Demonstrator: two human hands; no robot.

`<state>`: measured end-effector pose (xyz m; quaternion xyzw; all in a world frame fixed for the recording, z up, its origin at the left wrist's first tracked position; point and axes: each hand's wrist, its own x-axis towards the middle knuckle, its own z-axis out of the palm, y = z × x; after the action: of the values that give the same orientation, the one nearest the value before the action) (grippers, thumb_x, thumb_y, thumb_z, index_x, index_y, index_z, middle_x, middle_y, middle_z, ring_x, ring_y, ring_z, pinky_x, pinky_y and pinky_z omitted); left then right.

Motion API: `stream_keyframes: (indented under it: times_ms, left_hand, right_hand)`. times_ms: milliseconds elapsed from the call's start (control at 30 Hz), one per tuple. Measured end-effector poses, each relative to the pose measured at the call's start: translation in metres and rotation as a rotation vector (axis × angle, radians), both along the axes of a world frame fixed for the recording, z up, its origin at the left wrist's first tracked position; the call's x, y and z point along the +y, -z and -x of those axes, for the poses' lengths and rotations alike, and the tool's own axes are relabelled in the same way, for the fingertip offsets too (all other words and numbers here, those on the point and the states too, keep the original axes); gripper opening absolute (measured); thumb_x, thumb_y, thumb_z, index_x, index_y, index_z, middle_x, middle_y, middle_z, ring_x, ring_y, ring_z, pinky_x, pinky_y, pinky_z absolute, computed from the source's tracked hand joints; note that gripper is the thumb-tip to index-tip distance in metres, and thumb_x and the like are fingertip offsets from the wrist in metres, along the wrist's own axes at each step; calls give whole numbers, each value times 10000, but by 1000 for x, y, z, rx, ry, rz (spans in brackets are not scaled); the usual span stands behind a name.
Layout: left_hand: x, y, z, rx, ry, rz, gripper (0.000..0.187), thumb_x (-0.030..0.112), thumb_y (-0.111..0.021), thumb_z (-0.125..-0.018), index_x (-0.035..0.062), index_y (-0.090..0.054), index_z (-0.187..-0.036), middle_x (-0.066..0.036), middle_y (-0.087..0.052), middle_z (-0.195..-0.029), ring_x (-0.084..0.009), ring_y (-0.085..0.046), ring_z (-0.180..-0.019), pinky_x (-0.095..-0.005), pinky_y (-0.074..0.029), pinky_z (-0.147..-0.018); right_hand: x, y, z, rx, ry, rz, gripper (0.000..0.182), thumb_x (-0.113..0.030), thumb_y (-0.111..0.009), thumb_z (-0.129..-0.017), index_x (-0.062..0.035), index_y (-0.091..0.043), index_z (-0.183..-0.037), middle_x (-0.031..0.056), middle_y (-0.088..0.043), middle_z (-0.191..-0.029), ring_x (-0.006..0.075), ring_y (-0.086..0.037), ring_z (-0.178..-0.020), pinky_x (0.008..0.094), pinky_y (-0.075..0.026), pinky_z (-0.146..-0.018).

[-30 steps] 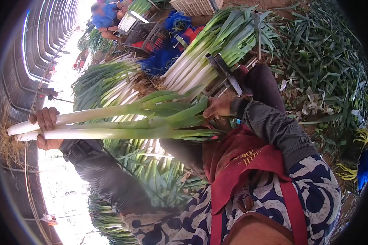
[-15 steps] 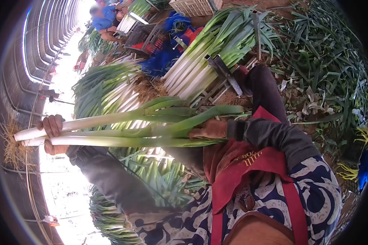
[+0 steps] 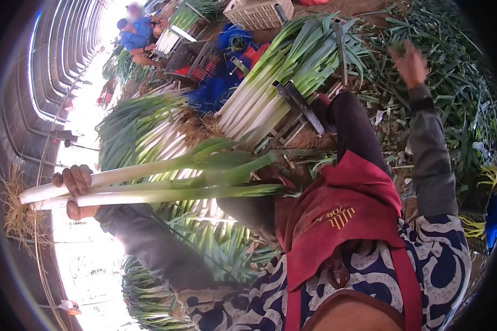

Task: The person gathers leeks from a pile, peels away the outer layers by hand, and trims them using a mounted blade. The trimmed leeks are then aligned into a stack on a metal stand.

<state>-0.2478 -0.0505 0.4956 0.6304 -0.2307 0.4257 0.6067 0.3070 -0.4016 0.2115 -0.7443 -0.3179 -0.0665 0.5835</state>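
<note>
Two or so long leeks (image 3: 149, 194), white at the stem with stringy roots (image 3: 21, 207) at the left end, lie across the view. My left hand (image 3: 76, 190) is closed round their white stems near the roots. The green ends reach over toward my lap. My right hand (image 3: 410, 65) is stretched out at the upper right, slightly blurred, fingers apart. It is above a heap of cut green leaves (image 3: 453, 105), and I see nothing held in it.
Leeks (image 3: 270, 83) lie bundled on a metal frame (image 3: 299, 105) ahead. Another leek pile (image 3: 132, 129) is beyond my left arm. A dark crate (image 3: 196, 63), blue netting (image 3: 210, 94) and a pale crate (image 3: 259, 14) stand farther off. A seated person (image 3: 138, 36) is at the back.
My right hand has left the leeks' green ends and swung out to the upper right over the leaf heap. My left hand still grips the leeks, whose green ends look shorter.
</note>
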Motion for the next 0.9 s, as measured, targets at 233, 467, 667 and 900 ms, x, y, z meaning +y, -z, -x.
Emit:
stream_keyframes:
  times_ms: [233,467,667,900]
  left_hand:
    - [-11,-2,-20,84,134,-61,458,123,-720,-661,45,-463,-1031,9,-440,-658,-102,-415,-583,-246,-358,-587]
    - [-20,-1,-37,15,240,-61,448,97,-712,-671,39,-452,-1032,-4,-471,-685,-100,-448,-600,-237,-374,-589]
    - [-3,10,-29,96,225,-60,448,124,-711,-697,51,-435,-1043,8,-452,-692,-101,-421,-615,-236,-353,-601]
    - [-9,36,-80,220,21,-25,328,126,-622,-752,109,-484,-1049,21,-412,-727,-130,-354,-669,-292,-281,-624]
  right_hand:
    - [114,-2,121,0,-837,-145,489,-232,-621,-859,-83,-483,-1304,121,-533,-1272,222,-511,-1158,347,-414,-973]
    - [215,-17,245,224,-1532,151,394,-304,-614,-878,-31,-604,-1161,80,-650,-1045,143,-578,-971,296,-449,-875]
    - [195,-16,251,140,-1227,134,246,-234,-599,-870,-7,-655,-944,100,-624,-724,120,-577,-707,325,-456,-671]
    - [212,23,258,743,-927,184,213,-201,-604,-878,4,-660,-871,44,-606,-684,105,-539,-552,282,-432,-488]
